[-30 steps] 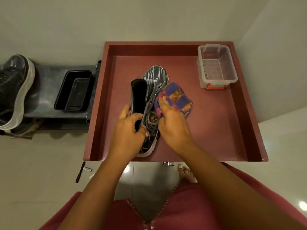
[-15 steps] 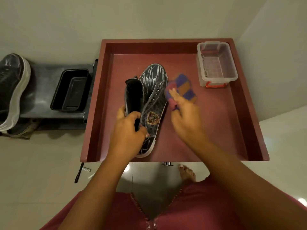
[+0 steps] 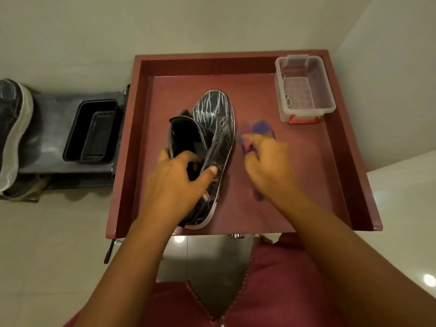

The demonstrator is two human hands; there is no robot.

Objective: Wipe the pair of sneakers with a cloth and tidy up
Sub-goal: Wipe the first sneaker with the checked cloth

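I see the red tray (image 3: 339, 161) with the sneaker (image 3: 219, 128) lying at its middle. My left hand (image 3: 179, 185) has its grip curled round the sneaker's collar. My right hand (image 3: 266, 161), just beside, seems to pinch the blurred cloth (image 3: 257, 131).

A glossy black high-top sneaker with white scribbled lines (image 3: 213, 128) lies mid-frame, toe pointing up — a blurred purple checked cloth (image 3: 258, 131) just right of it.
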